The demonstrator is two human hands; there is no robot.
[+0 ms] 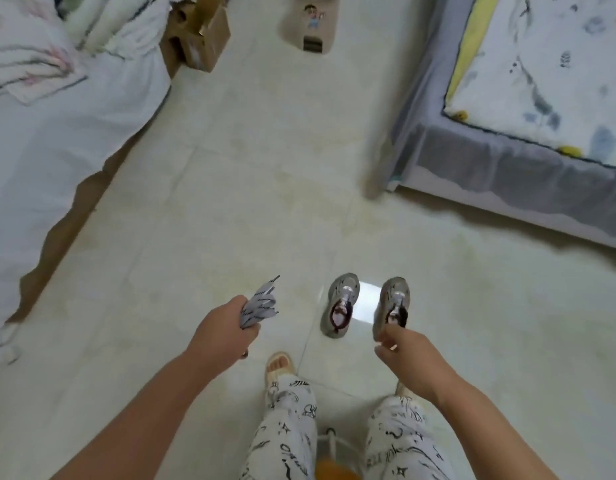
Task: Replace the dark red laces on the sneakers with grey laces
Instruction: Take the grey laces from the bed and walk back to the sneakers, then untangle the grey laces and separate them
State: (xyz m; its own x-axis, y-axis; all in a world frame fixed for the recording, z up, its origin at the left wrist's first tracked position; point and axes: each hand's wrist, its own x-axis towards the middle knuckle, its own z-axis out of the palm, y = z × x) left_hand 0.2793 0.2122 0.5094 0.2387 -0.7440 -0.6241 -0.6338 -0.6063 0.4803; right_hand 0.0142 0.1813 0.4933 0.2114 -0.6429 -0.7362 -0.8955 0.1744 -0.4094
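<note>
Below, on the pale tiled floor (230,168), two grey sneakers (365,306) are seen standing side by side, toes pointed away from the person; dark red is visible around their openings, though the laces themselves are too small to be made out. A bright reflection lies on the tile between the pair.

A bundle of grey laces (260,306) (pale, with dark markings and dark tips) is gripped in the left hand (223,332), fingers clenched around its lower part, the loose ends fanning up and away from the fist. The bundle is held to the left of the sneakers, apart from them.

The right hand (402,351) is held just before the heel of the right-side sneaker, overlapping it in the view; the fingers are loosely curled and nothing is seen held in them. Whether the shoe is touched cannot be told.

Patterned white trousers (289,410) and a sandalled foot (280,365) are visible beneath the arms. A bed draped in white cloth (57,133) is noted at left, a cardboard box (199,36) beyond it, a grey-edged mattress (507,161) with printed sheet at right.
</note>
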